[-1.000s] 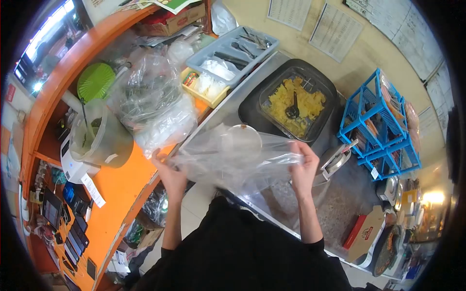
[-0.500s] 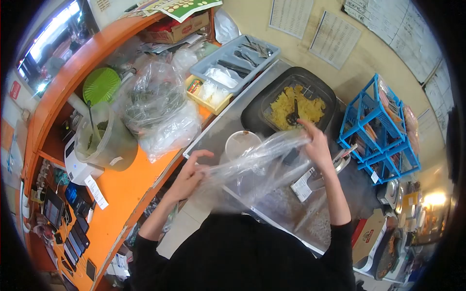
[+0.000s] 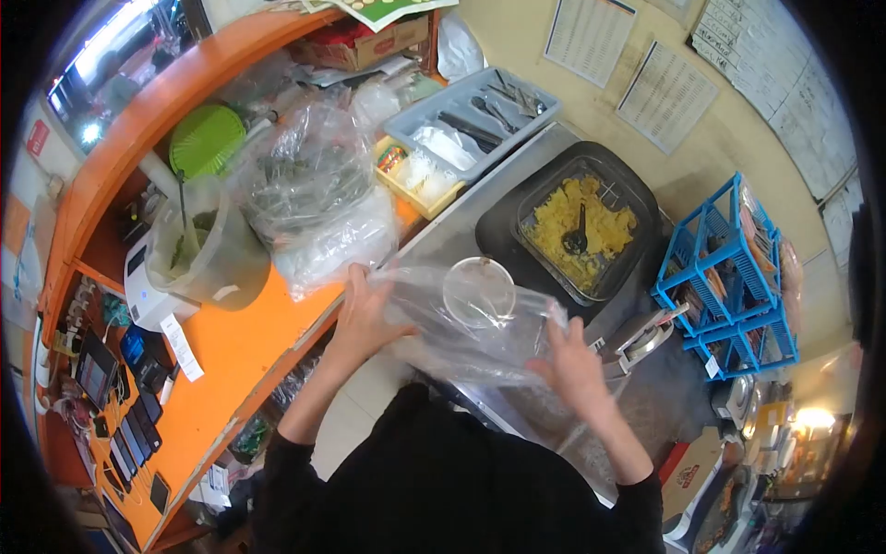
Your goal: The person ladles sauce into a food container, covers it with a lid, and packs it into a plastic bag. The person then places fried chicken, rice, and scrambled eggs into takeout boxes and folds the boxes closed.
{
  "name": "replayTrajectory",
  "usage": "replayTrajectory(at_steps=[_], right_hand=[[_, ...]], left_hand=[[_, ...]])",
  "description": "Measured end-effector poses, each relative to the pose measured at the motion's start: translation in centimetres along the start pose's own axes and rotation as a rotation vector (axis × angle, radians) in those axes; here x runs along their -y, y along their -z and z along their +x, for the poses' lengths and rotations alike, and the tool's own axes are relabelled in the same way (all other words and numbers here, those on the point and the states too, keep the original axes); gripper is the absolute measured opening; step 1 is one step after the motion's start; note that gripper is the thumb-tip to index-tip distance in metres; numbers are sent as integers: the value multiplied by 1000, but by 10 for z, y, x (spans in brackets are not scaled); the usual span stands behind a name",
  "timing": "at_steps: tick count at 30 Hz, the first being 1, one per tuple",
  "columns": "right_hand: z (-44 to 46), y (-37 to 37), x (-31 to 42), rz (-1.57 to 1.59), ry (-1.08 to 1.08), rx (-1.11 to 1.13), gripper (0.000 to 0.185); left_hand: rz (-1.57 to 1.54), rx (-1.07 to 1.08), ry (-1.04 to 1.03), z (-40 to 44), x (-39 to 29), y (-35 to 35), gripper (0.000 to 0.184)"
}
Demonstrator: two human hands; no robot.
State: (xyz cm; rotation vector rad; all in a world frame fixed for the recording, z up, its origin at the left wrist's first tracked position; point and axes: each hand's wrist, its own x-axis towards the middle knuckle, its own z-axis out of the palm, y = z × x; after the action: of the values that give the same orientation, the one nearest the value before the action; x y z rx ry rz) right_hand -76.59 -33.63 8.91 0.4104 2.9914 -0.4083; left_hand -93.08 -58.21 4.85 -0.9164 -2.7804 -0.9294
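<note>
rn both hands are on a clear plastic bag [image 3: 434, 346], spread btwn them over the edge of the metal table [image 3: 445, 233]. l hand [image 3: 365, 319] has its thumb wide of the fingers at the bag's l end; can't tell how firm the hold is. r hand [image 3: 572, 365] is part-curled, w/ the bag's r end caught btwn thumb & fingers. round white tub [image 3: 478, 288] is just past the bag, partly seen thru it; can't tell if they touch. beyond, a black pan [image 3: 637, 198] holds yellow food [image 3: 604, 217] w/ a black spoon [image 3: 576, 240] in it. blue baskets [image 3: 720, 268] are far r. on the l, orange table [image 3: 235, 355] carries a cloudy bucket [image 3: 221, 263] & more plastic bags [image 3: 337, 235].
</note>
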Motion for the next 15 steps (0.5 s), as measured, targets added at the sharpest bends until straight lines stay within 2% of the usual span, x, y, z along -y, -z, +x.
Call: replayTrajectory(at_steps=[1,3,4,5,6,8,10,11,12,14,15], right_hand=[[-4,-10,4,9,-117,112,78],[-21,-33,-12,64,112,151,74],[-21,-39,-27,88,231,172,72],[2,-35,-58,497,506,446,59],[15,-38,-59,756,264,337,54],[39,-53,-50,1241,-225,157,44],[81,-89,-41,1021,-222,17,41],[99,-104,-23,1059,-291,-43,36],[116,-132,-22,928,-201,-159,34],[152,-180,-40,668,-54,-432,32],[164,-179,-44,651,-52,-401,31]], left_hand=[[209,38,124,1,-6,3,61],[225,198,212,-16,42,-47,63],[221,331,250,-35,51,-50,66],[220,465,285,-55,60,-53,70],[209,654,311,-72,58,-40,75],[104,806,295,-86,70,-27,82],[18,878,301,-71,42,11,80],[12,891,305,-66,37,19,81],[7,908,300,-64,33,25,81],[-89,755,202,-73,43,18,81],[-133,690,129,-74,46,14,81]])
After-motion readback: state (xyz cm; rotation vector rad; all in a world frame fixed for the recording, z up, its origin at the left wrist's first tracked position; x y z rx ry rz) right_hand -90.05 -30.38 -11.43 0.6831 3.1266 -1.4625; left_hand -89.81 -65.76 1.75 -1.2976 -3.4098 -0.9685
